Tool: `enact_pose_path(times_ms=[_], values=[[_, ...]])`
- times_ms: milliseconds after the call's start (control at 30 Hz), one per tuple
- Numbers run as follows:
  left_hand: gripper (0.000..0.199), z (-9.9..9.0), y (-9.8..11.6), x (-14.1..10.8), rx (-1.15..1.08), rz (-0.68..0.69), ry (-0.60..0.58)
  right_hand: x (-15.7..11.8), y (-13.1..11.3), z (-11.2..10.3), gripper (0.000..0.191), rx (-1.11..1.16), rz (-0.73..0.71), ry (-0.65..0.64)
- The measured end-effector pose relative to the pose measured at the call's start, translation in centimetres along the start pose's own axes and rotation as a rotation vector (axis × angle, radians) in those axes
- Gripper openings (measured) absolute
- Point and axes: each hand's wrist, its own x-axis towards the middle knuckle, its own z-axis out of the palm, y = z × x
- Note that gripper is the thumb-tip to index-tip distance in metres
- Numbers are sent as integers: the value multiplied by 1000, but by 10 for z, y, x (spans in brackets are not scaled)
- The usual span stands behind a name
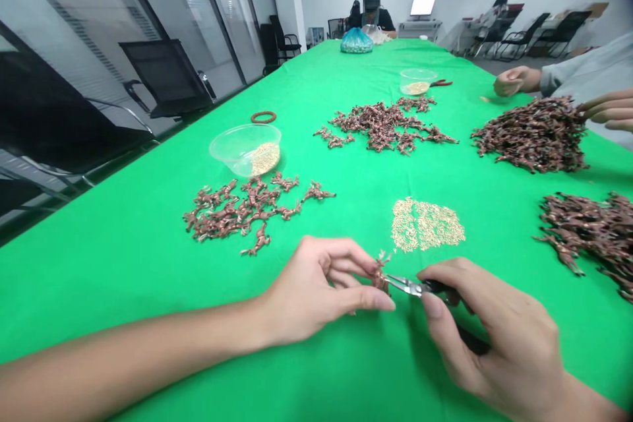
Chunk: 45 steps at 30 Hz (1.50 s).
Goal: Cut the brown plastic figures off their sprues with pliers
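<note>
My left hand (316, 293) pinches a small copper-brown branched casting (380, 275) between thumb and fingers. My right hand (487, 336) is shut around the dark handles of small steel pliers (405, 285), whose jaws reach the casting and appear to touch it. The fingers hide part of the casting and handles. Just beyond both hands, a patch of tiny pale-gold pieces (425, 225) lies spread on the green tablecloth (148, 277). To the left of my hands lies a loose heap of copper-brown branched castings (242, 211).
A clear plastic bowl (246, 150) holds pale-gold pieces, and another stands farther along with red-handled pliers (441, 83). Heaps of castings (531, 135) lie at right, where a co-worker's hands (608, 109) work. A person (372, 10) sits at the far end.
</note>
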Motion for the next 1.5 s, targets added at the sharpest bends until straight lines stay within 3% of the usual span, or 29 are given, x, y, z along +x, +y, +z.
enact_pose_path(times_ms=[167, 500, 867, 1033, 1133, 1200, 1400, 1500], values=[[33, 0, 0, 0, -4, -12, 52, -3, -1, -2, 21, -83, -96, 1], [33, 0, -1, 0, 21, -15, 28, 2, -1, 1, 12, -134, -139, 78], [32, 0, -1, 0, 54, -23, 28, 0, -1, 2, 12, -142, -140, 53], [30, 2, -2, -1, 133, 57, 74, -2, -5, 2, 5, -105, -66, 15], [28, 3, -7, -4, 285, 167, 142, -3, -9, 3, 4, -10, 60, -40], [25, 2, -11, -7, 398, 267, 168, -3, -13, 3, 15, 87, 204, -114], [16, -3, -20, -10, 658, 638, 182, 6, -23, 0, 53, 590, 965, -436], [17, -4, -23, -9, 734, 721, 195, 13, -24, -4, 61, 728, 1164, -511]])
